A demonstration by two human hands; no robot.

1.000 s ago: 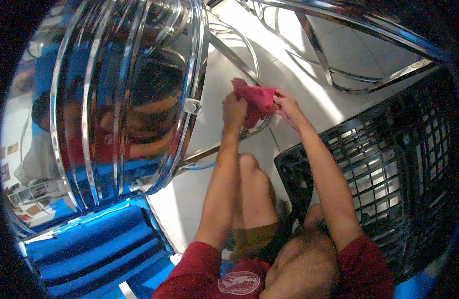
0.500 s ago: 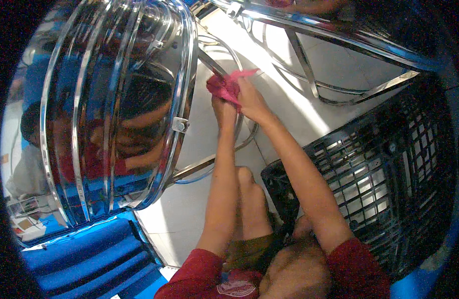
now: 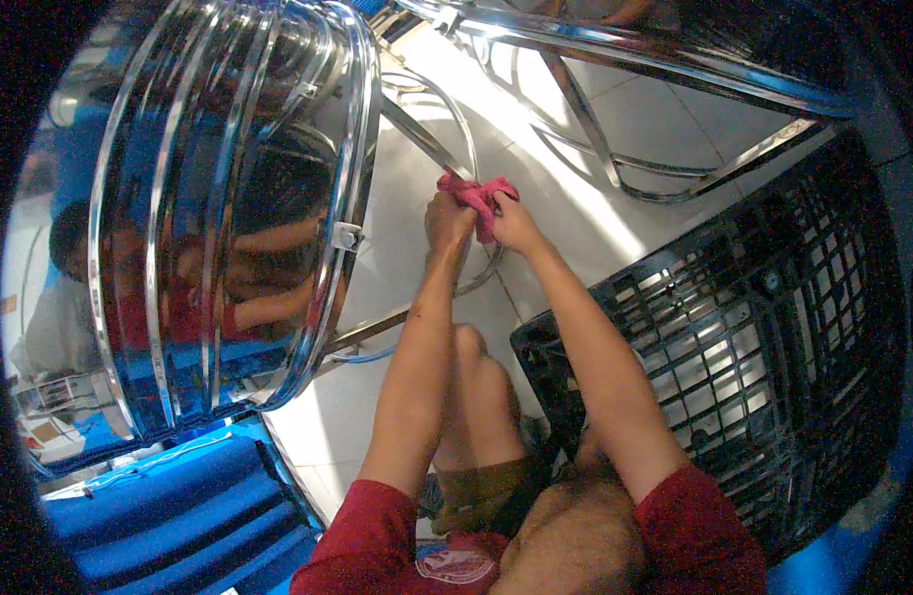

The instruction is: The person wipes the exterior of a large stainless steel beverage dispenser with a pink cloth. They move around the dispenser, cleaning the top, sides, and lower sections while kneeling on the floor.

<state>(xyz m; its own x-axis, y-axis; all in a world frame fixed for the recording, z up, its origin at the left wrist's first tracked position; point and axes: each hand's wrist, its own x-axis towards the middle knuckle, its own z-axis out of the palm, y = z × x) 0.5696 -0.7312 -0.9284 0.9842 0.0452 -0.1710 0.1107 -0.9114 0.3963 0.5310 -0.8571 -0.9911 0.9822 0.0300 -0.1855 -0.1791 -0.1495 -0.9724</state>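
While left hand point(image 3: 449, 221) and right hand point(image 3: 517, 226) keep a closed grip on pink cloth point(image 3: 480, 201), it's more bunched.

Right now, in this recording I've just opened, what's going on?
A person in a red T-shirt has a bunched pink-red cloth between both bare hands, the left hand and the right hand each gripping it. The cloth is in front of a metal tube frame; whether they touch is unclear. A glossy panel with chrome bars stands to the left, above a blue ribbed seat. A black plastic lattice is at the right.
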